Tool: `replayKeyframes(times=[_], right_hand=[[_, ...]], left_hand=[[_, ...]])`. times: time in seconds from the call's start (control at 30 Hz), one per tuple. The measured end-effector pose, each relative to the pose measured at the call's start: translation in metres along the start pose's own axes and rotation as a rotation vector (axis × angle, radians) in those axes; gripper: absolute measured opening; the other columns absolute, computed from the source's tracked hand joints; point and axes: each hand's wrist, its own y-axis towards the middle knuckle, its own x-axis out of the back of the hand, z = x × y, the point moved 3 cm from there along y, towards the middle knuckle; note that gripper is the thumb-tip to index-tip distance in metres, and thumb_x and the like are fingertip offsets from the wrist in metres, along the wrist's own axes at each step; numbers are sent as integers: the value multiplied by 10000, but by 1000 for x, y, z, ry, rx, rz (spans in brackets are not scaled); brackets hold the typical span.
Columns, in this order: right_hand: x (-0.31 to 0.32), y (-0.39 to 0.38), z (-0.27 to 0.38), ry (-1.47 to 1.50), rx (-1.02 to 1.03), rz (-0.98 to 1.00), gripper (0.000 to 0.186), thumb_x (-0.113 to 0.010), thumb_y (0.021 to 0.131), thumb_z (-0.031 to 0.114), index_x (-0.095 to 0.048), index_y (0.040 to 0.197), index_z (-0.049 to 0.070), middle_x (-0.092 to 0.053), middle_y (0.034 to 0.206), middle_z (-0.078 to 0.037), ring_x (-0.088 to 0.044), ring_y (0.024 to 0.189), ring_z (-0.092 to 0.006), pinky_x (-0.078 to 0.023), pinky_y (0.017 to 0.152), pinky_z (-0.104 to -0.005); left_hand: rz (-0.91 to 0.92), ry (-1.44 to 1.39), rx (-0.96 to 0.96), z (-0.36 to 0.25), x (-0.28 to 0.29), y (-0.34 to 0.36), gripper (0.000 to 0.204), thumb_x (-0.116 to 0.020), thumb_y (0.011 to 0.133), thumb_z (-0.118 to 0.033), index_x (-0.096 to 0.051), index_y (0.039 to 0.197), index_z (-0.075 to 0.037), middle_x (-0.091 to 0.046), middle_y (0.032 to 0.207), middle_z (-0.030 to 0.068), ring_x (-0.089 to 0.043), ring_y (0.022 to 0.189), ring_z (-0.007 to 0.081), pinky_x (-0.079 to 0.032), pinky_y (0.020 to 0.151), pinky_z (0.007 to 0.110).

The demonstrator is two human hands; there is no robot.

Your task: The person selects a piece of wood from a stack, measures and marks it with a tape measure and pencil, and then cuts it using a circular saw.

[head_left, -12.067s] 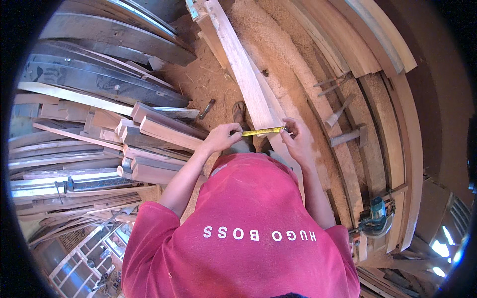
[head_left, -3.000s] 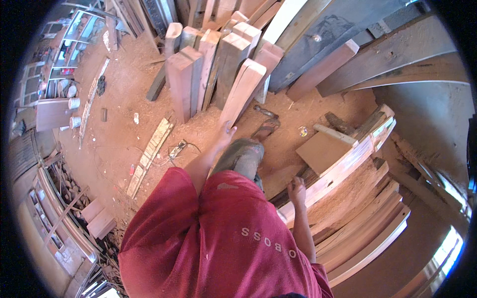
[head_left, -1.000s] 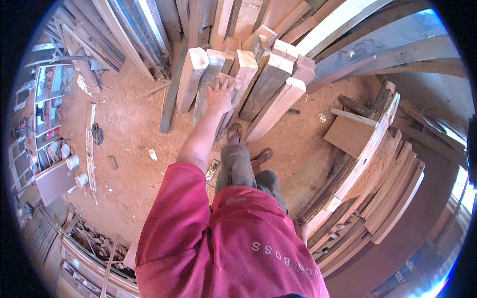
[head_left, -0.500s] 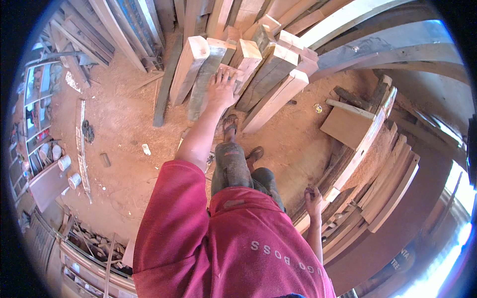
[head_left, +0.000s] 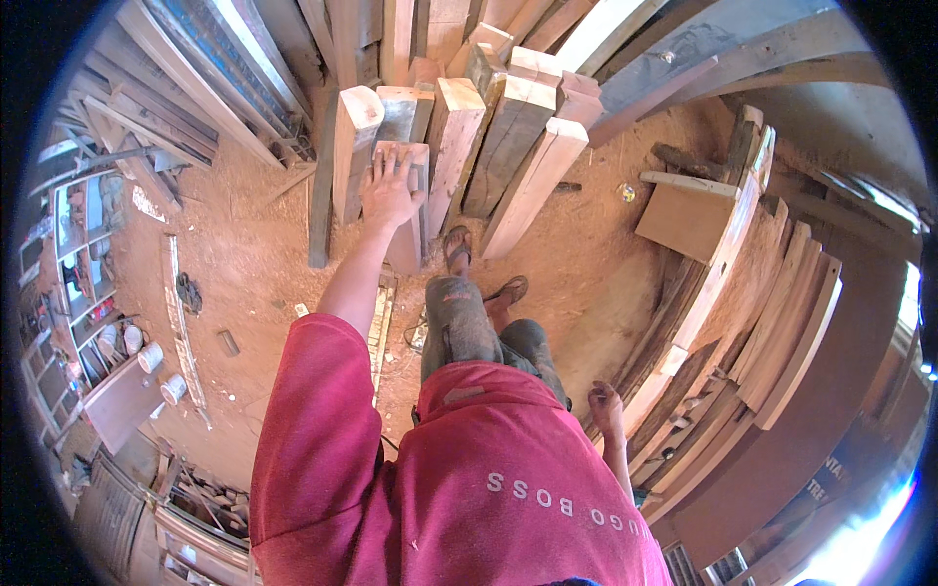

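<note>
My left hand [head_left: 389, 188] reaches forward and lies over the top end of a pale wooden post [head_left: 406, 249], fingers spread across its cut face and gripping it. The post leans out from a row of other upright posts [head_left: 451, 142] that rest against stacked timber. A pale post [head_left: 356, 146] stands just left of my hand and a long light one [head_left: 532, 186] slants to the right. My right hand [head_left: 606, 402] hangs at my side beside the red shirt, fingers loosely curled, holding nothing.
Curved planks [head_left: 772, 303] are stacked on edge along the right, with a flat board [head_left: 684, 220] lying near them. My sandalled feet [head_left: 457, 246] stand on a sawdust floor. Shelves [head_left: 83, 283], small cups [head_left: 149, 356] and a long thin strip [head_left: 181, 313] are at the left.
The view has swung from the planks toward the upright posts. My left hand has stayed on the post's top end, and the post now leans further out from the row. My right hand dropped to my side.
</note>
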Motion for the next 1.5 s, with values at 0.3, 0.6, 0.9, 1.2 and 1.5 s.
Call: replayKeyframes(times=[0.3, 0.6, 0.9, 1.2, 1.5], right_hand=[[14, 1, 35, 181, 34, -107, 342, -656, 966, 127, -656, 1292, 24, -739, 1101, -191, -751, 946, -290, -600, 811, -387], [-17, -27, 10, 189, -37, -89, 359, -657, 970, 158, -650, 1300, 16, -747, 1073, -193, -747, 964, -287, -594, 826, -393], [-54, -27, -16, 205, -57, -46, 350, -675, 941, 151, -671, 1269, 28, -764, 1032, -183, -758, 943, -291, -597, 823, -395], [-39, 21, -5, 112, 153, -76, 352, -664, 940, 176, -675, 1259, 28, -761, 1038, -188, -756, 926, -299, -587, 822, -387], [-19, 36, 12, 81, 260, -39, 348, -659, 943, 164, -673, 1261, 25, -762, 1012, -180, -757, 940, -295, -586, 816, -397]], left_hand=[[4, 46, -39, 5, -11, 28, 958, -801, 829, -419, -309, 1628, -226, -272, 1679, 158, -258, 1549, 366, -259, 1254, 523], [-159, -79, -57, -1, -10, 15, 1090, -852, 727, -262, -253, 1633, -165, -181, 1688, 182, -337, 1476, 452, -309, 1223, 548], [9, 19, -209, -26, -8, -96, 943, -895, 673, -321, -472, 1488, -106, -523, 1444, 157, -458, 1375, 369, -368, 1143, 513], [191, 26, -292, -14, -6, -187, 920, -917, 624, -290, -495, 1414, -79, -548, 1322, 157, -522, 1277, 353, -383, 1105, 491], [81, -42, -296, 1, -27, -234, 806, -868, 622, -190, -524, 1342, -69, -565, 1290, 145, -516, 1288, 343, -354, 1140, 497]])
